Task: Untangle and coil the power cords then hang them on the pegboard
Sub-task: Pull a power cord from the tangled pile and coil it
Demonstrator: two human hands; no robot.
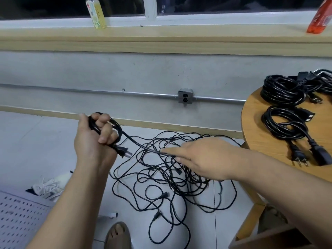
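My left hand (95, 139) grips a small loop of black power cord (115, 125), and the cord's plug (124, 152) sticks out below the fist. From there the cord runs right to my right hand (201, 157), which pinches it between thumb and fingers. Under both hands a tangled heap of black cords (168, 178) lies spread on the tiled floor. Coiled black cords (285, 123) rest on the round wooden table (251, 123) at the right. A white pegboard (19, 220) shows at the bottom left.
A grey wall with a metal conduit and a socket box (186, 96) stands behind. On the window ledge are a yellow bottle (95, 13) and an orange bottle (319, 17). A white shoe (48, 187) and a bare foot (117, 234) are on the floor.
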